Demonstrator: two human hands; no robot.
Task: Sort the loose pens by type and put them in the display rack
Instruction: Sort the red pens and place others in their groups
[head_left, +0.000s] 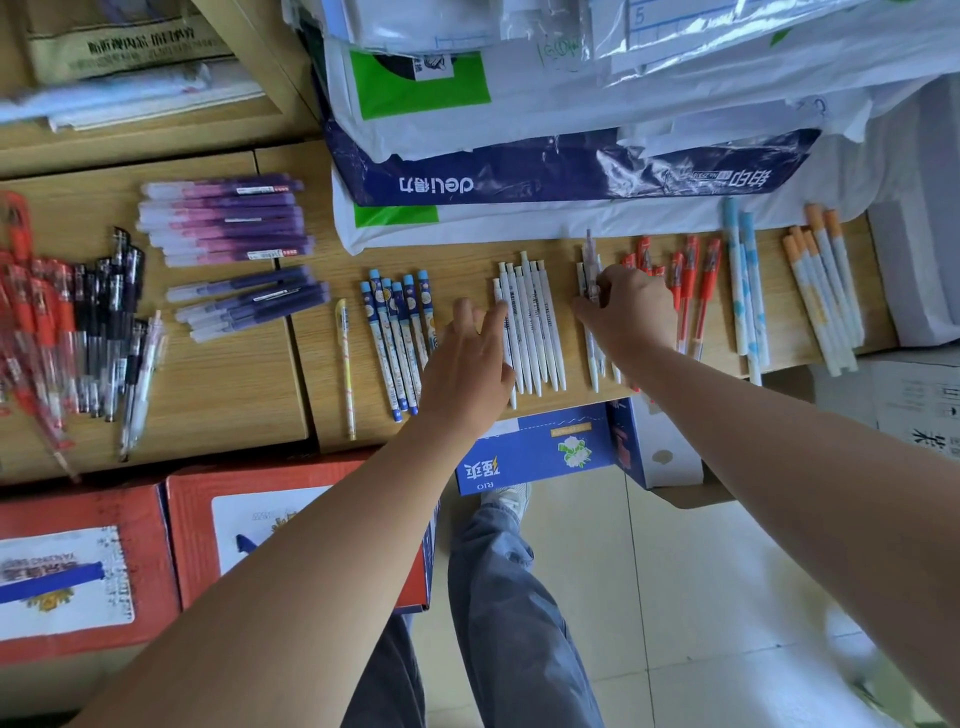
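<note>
Now the left hand (467, 364) lies flat with straight fingers, touching the left side of the white pens (535, 322), whose tips reach near the front edge of the desk (457, 254). The right hand (626, 312) pinches a clear pen (590, 260) between the white pens and the red pens (691, 291). Bare wood separates the groups.

Loose pens (530, 327) lie grouped by type in rows across the wooden tabletop (457, 260).

blue deli pack (545, 174) flat on wooden desk (462, 265). plastic-wrapped white sheets (597, 104) piled on it. below it, past desk edge: blue carton (540, 452). lower left: two red cartons (187, 519). upper left: brown box (119, 47), possibly cardboard, print blurred.
</note>
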